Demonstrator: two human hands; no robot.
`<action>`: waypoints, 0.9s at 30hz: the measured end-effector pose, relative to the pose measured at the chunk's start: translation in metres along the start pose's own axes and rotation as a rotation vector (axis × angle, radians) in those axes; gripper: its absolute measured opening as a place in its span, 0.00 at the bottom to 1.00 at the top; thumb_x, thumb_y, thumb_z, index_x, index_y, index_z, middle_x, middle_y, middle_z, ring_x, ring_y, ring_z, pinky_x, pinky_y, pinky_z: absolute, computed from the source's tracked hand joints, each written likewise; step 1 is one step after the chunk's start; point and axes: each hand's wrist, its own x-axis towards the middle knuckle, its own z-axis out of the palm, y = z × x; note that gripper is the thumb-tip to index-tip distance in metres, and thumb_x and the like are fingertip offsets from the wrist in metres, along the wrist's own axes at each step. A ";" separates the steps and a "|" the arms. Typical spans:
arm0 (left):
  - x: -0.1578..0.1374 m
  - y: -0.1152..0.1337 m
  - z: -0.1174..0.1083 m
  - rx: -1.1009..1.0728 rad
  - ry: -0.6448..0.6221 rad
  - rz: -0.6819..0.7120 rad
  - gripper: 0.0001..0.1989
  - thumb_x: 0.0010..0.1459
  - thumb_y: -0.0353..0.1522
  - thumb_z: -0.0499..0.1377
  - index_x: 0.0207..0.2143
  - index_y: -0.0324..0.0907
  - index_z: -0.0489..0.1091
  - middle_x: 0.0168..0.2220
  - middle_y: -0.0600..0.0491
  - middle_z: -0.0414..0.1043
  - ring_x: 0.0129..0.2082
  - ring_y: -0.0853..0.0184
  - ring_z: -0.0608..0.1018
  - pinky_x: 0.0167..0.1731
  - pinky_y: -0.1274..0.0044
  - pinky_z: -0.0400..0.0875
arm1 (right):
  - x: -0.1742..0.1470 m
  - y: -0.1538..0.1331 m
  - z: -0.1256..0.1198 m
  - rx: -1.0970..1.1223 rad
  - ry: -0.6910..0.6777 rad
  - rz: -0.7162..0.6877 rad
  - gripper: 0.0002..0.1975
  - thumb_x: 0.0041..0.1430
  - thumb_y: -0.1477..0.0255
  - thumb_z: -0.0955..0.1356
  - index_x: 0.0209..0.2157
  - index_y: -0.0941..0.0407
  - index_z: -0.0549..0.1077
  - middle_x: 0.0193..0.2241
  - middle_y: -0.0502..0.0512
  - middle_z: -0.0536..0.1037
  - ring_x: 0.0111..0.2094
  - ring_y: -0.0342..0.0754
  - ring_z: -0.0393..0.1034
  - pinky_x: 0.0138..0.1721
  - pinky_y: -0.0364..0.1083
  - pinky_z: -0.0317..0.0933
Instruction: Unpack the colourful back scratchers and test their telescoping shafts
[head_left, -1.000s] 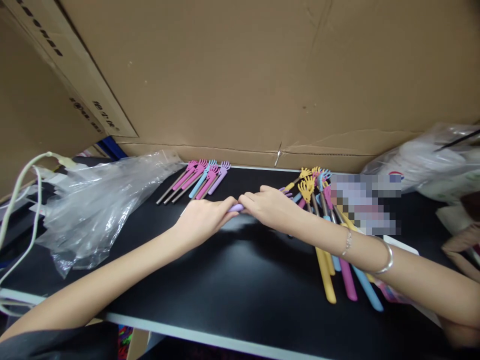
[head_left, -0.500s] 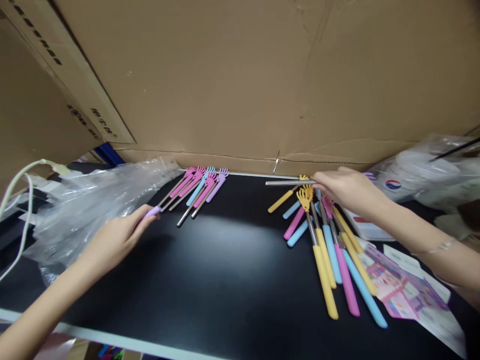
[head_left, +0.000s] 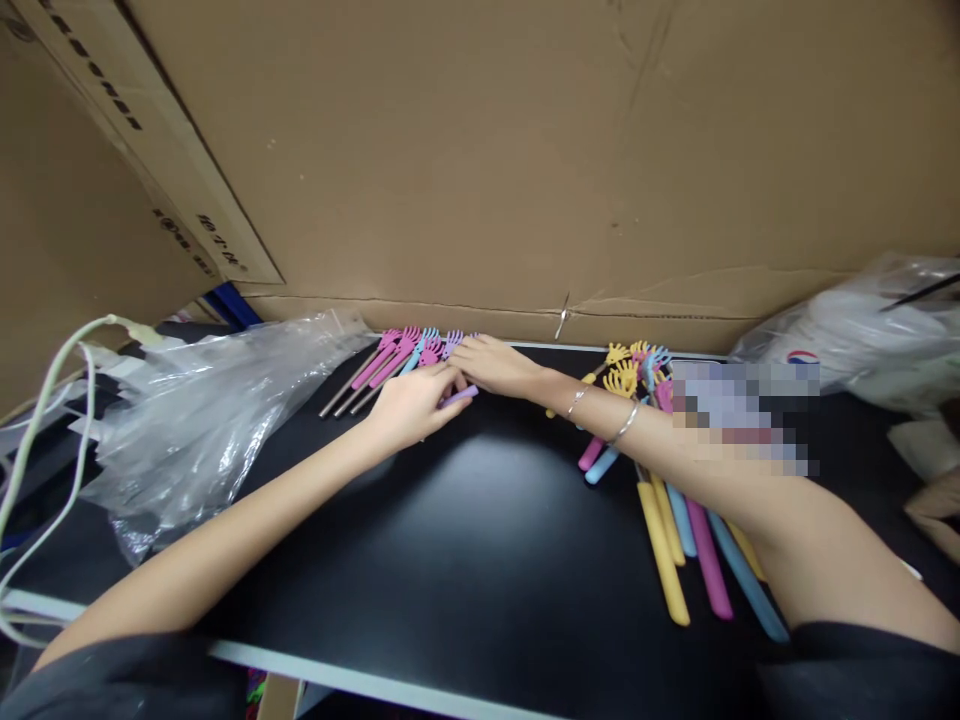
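My left hand (head_left: 409, 405) is closed in a pinch round a purple handle (head_left: 459, 396), whose end sticks out past the thumb. Close against it, my right hand (head_left: 491, 365) has its fingers curled over a purple back scratcher; only a bit of the claw shows behind the knuckles. Under and beside both hands runs a row of back scratchers with small hand-shaped heads. Pink ones (head_left: 384, 360) with bare metal rods lie at its left, and a purple claw (head_left: 453, 342) shows at its right. My hands partly cover the row.
At the right lies a loose pile of long-handled back scratchers, yellow (head_left: 664, 560), pink and blue, partly under my right forearm. Clear plastic bags (head_left: 202, 420) and a white cable (head_left: 49, 400) are at the left. A cardboard wall (head_left: 465, 180) closes off the black table's back.
My right hand has moved left from the pile to the row, bringing a purple-headed back scratcher. My left hand has moved right with the purple handle, so both hands now meet.
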 end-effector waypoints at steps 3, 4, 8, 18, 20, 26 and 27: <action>0.026 0.001 0.010 0.109 -0.079 -0.073 0.14 0.63 0.40 0.50 0.46 0.43 0.65 0.32 0.54 0.75 0.31 0.65 0.77 0.27 0.79 0.61 | -0.009 0.016 -0.014 0.044 0.077 0.206 0.13 0.63 0.74 0.62 0.49 0.61 0.67 0.45 0.61 0.73 0.46 0.51 0.63 0.43 0.48 0.55; 0.034 0.000 0.013 0.138 -0.089 -0.087 0.14 0.63 0.39 0.51 0.48 0.43 0.64 0.33 0.53 0.75 0.32 0.63 0.77 0.27 0.78 0.62 | -0.017 0.022 -0.021 0.061 0.102 0.270 0.14 0.62 0.75 0.63 0.49 0.61 0.67 0.45 0.61 0.73 0.47 0.52 0.62 0.44 0.48 0.55; 0.056 -0.009 0.022 0.193 -0.083 -0.080 0.15 0.61 0.39 0.54 0.47 0.42 0.66 0.36 0.48 0.76 0.37 0.59 0.78 0.31 0.76 0.64 | -0.071 0.041 -0.049 0.076 0.056 0.347 0.11 0.61 0.74 0.63 0.44 0.58 0.70 0.43 0.59 0.74 0.47 0.53 0.62 0.45 0.50 0.56; 0.055 0.001 0.020 0.245 0.082 0.091 0.16 0.63 0.44 0.53 0.42 0.42 0.69 0.40 0.49 0.74 0.45 0.61 0.73 0.33 0.78 0.63 | -0.144 0.027 -0.043 -0.043 -0.231 0.250 0.05 0.60 0.73 0.64 0.37 0.56 0.71 0.36 0.56 0.75 0.41 0.49 0.64 0.37 0.47 0.53; 0.051 0.018 0.017 0.206 0.086 0.116 0.17 0.64 0.45 0.51 0.42 0.42 0.68 0.39 0.49 0.75 0.44 0.62 0.74 0.33 0.78 0.63 | -0.130 0.027 -0.040 -0.078 -0.228 0.192 0.06 0.63 0.72 0.63 0.36 0.56 0.71 0.33 0.54 0.74 0.37 0.47 0.65 0.36 0.46 0.53; 0.038 0.050 0.010 0.203 -0.005 0.026 0.20 0.66 0.43 0.46 0.50 0.36 0.61 0.32 0.46 0.76 0.31 0.59 0.79 0.27 0.77 0.65 | -0.088 0.017 -0.040 -0.099 0.006 0.059 0.14 0.69 0.71 0.56 0.44 0.58 0.70 0.35 0.55 0.74 0.36 0.46 0.64 0.37 0.45 0.54; 0.036 0.049 0.009 0.216 -0.012 0.000 0.19 0.67 0.41 0.45 0.50 0.36 0.61 0.31 0.47 0.76 0.30 0.60 0.79 0.26 0.78 0.64 | -0.084 0.014 -0.042 -0.086 0.042 0.064 0.15 0.69 0.69 0.55 0.44 0.58 0.70 0.35 0.55 0.74 0.36 0.46 0.64 0.37 0.45 0.54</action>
